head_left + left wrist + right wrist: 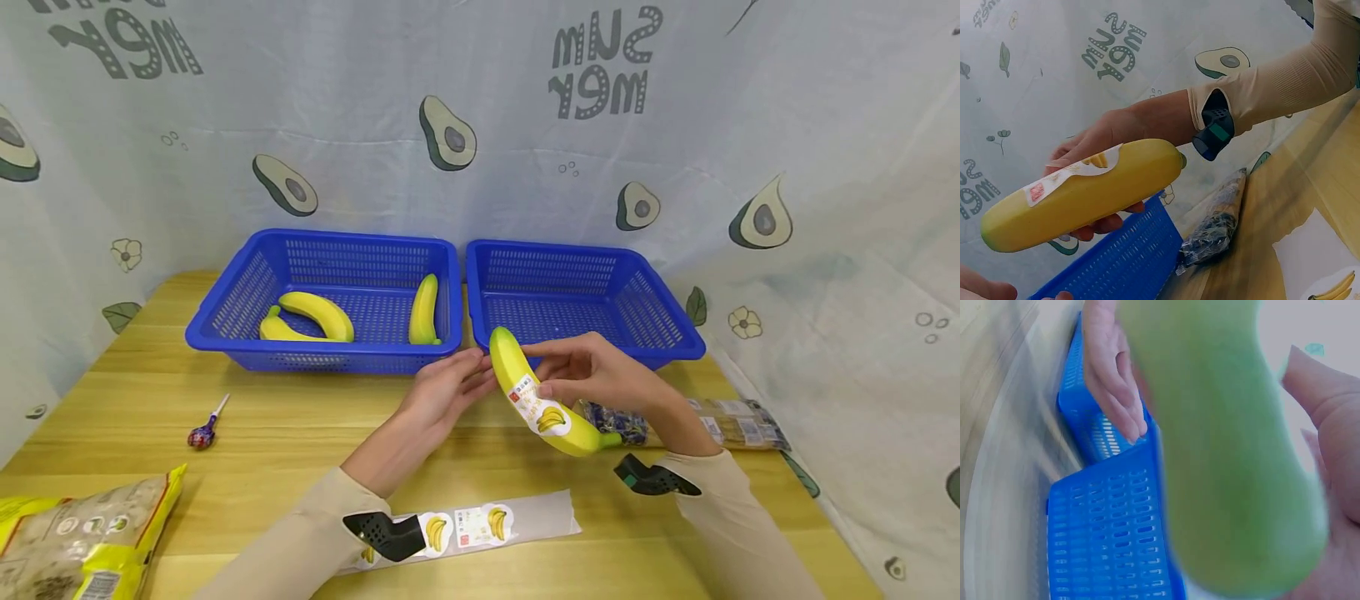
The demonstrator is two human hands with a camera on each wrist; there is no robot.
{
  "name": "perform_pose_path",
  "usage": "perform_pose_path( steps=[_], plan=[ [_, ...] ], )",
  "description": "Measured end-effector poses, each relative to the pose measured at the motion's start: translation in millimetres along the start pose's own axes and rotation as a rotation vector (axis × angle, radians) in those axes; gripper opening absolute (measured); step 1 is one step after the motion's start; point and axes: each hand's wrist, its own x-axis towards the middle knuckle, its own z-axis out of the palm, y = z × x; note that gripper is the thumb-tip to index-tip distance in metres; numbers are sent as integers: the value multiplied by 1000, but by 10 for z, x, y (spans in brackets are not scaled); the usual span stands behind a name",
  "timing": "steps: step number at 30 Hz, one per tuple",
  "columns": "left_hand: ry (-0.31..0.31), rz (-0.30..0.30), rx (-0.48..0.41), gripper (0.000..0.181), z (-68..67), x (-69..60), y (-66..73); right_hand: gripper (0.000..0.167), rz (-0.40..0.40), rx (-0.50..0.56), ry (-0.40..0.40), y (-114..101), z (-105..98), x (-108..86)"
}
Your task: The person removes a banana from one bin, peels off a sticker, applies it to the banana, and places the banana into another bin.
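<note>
My right hand [600, 375] grips a yellow banana [513, 362] with green ends, thumb on the near side and fingers behind. A white label [536, 404] with a banana picture sticks to its side; one edge looks slightly wavy in the left wrist view. My left hand [442, 392] is beside the banana's upper end, fingers extended; whether they touch it I cannot tell. In the right wrist view the banana's green end [1241, 487] fills the middle, blurred. Below my hands lies a backing strip [540, 512] with more banana labels, partly hidden by the left sleeve.
The left blue basket [337, 358] holds 3 bananas [424, 308]. Beside it stands a right blue basket [570, 321] with none visible. A lollipop [202, 433] and a yellow food bag [82, 533] lie at left. Clear-wrapped packages [738, 423] lie behind my right wrist.
</note>
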Motion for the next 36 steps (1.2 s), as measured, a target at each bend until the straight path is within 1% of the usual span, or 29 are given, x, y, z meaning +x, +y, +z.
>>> perform_pose_path(
  steps=[5, 10, 14, 18, 22, 24, 26, 27, 29, 31, 33, 36],
  plan=[
    [21, 6, -57, 35, 16, 53, -24, 59, 68, 0, 73, -57, -2, 54],
    [41, 26, -124, 24, 37, 96, -37, 57, 97, -26, 131, -90, -23, 118],
    [55, 18, -160, 18, 66, 126, -38, 57, 137, -22, 180, -115, -66, 163],
    [82, 13, -202, 19, 87, 153, -36, 57, 192, -33, 223, -136, -137, 226],
    [125, 16, -241, 20, 97, 187, -24, 55, 211, -50, 246, -139, -231, 340],
    [144, 10, -245, 15, 107, 196, -18, 55, 218, -52, 254, -137, -274, 404],
    [157, 6, -238, 5, 124, 196, -14, 55, 235, -53, 267, -139, -307, 463],
    [162, 4, -231, 4, 136, 190, -13, 55, 244, -53, 273, -140, -320, 492],
    [167, 10, -213, 16, 158, 179, -17, 55, 252, -44, 279, -148, -336, 545],
    [178, 19, -193, 23, 178, 177, -23, 56, 256, -40, 284, -155, -350, 595],
    [190, 23, -188, 24, 195, 183, -30, 57, 261, -39, 287, -157, -363, 642],
    [208, 26, -205, 22, 224, 213, -36, 59, 272, -36, 291, -152, -384, 708]
  ],
)
